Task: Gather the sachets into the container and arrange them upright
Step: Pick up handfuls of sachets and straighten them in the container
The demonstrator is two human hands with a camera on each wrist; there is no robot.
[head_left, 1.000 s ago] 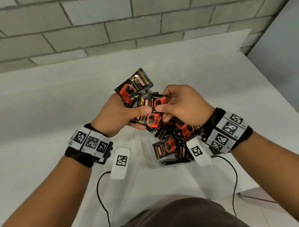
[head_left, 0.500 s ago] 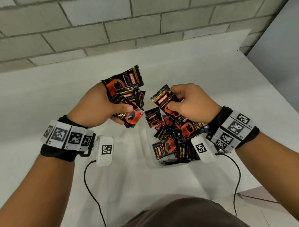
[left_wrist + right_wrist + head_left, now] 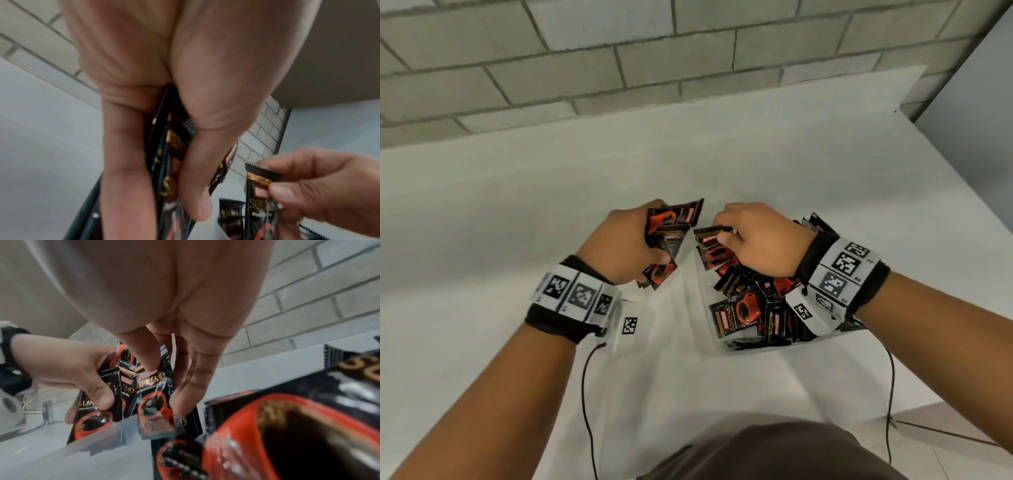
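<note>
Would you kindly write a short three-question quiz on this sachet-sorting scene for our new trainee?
1. True or false: the left hand grips a bunch of sachets.
2. The right hand pinches: A) a cable B) a single sachet C) nothing.
3. Where do most sachets lie?

Key: 1 true. 2 B. 3 In the clear container, below the right hand, jumbled rather than upright.

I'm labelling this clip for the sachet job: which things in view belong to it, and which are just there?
Part of the job:
- left hand gripping a sachet bundle
- right hand pinching a single sachet
- clear container of sachets

Just there:
- white table
- brick wall
</note>
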